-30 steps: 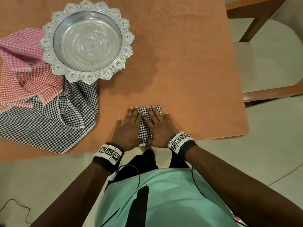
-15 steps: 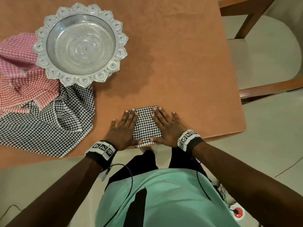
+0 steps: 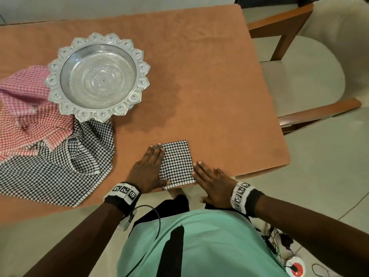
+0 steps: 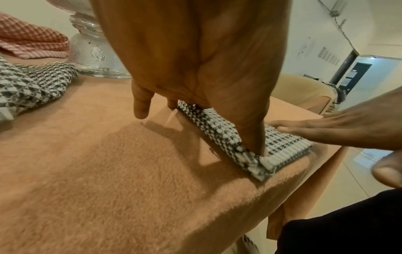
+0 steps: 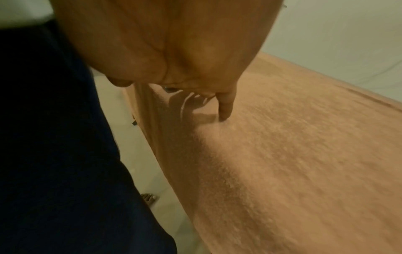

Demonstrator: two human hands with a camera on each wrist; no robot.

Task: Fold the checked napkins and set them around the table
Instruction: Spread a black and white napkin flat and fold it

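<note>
A folded black-and-white checked napkin lies flat near the table's front edge. My left hand lies flat on its left side, fingers straight, thumb on the near left corner. My right hand rests with straight fingers against the napkin's lower right edge, its palm past the table edge. In the right wrist view the right hand hangs over the tablecloth, one fingertip touching it. An unfolded black-and-white napkin and red and pink checked napkins lie heaped at the left.
A silver scalloped bowl on a foot stands at the back left, its rim over the napkin heap. An orange cloth covers the table. A wooden armchair with a pale seat stands at the right.
Both hands have slid apart from the middle of the folded napkin to its sides. The right hand has drawn back toward the near right corner and the table edge.
</note>
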